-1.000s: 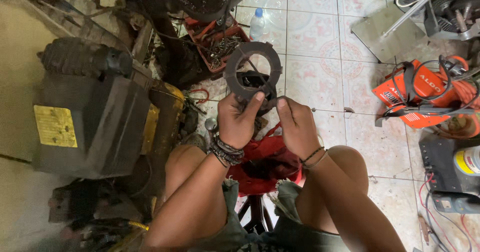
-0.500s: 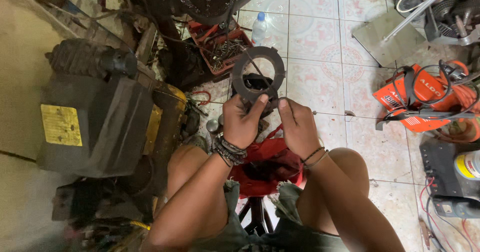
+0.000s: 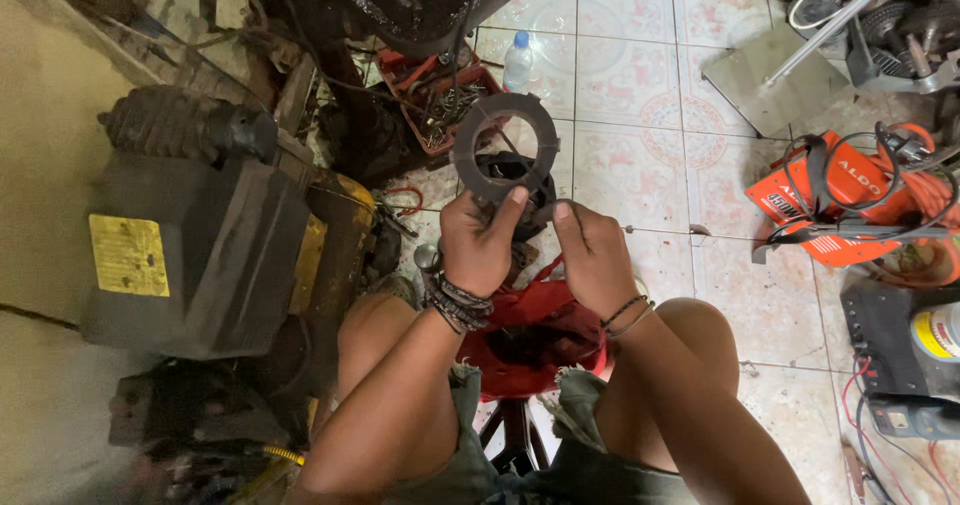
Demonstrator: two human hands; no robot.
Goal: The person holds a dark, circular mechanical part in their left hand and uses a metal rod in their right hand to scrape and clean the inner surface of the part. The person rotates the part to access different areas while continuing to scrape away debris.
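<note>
We hold a dark notched ring plate point(image 3: 504, 148) upright, left hand point(image 3: 478, 242) gripping its near edge, right hand point(image 3: 590, 255) beside it.

Red parts tray point(image 3: 432, 95), plastic bottle point(image 3: 517, 63), orange power tool point(image 3: 850, 205), dark boxy machine point(image 3: 200, 245), red stool point(image 3: 535, 335).

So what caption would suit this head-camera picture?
Left hand and right hand hold up a dark, flat, notched metal ring above a red plastic stool.

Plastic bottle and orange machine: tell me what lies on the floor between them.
In the head view, mostly bare patterned floor tiles lie between the plastic bottle and the orange machine; a flat grey metal plate sits toward the machine's side.
</note>
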